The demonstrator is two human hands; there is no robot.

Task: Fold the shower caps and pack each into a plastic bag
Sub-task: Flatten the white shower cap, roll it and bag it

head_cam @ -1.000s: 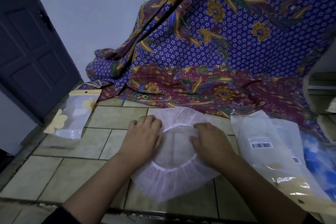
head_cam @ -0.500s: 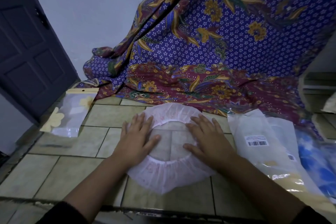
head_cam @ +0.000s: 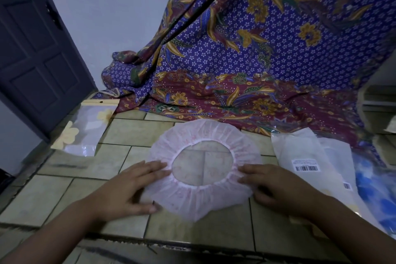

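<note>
A translucent pale pink shower cap lies spread flat on the tiled floor, its elastic opening facing up as a round ring. My left hand rests flat on the cap's lower left edge, fingers apart. At the lower right edge my right hand presses down with its fingers on the frill. A clear plastic bag with yellow flowers lies to the left, apart from the cap.
A purple and maroon batik cloth drapes down behind the cap onto the floor. White packets with barcode labels and a blue packet lie at the right. A dark door stands at the left.
Both hands have slid from the cap's middle outwards and down to its lower edges. The cap now lies spread wider and flatter, its ring fully open.
</note>
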